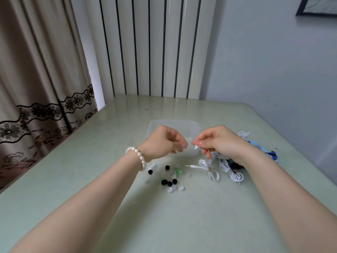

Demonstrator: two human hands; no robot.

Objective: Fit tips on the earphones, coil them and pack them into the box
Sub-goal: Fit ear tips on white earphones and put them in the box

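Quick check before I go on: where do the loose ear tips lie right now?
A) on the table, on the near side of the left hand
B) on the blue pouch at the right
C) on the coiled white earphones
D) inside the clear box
A: the loose ear tips, black, white and green, are scattered on the table on the near side of the left hand, outside the clear box.

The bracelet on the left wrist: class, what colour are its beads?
White, pearl-like beads on the bracelet, clearest in the head view.
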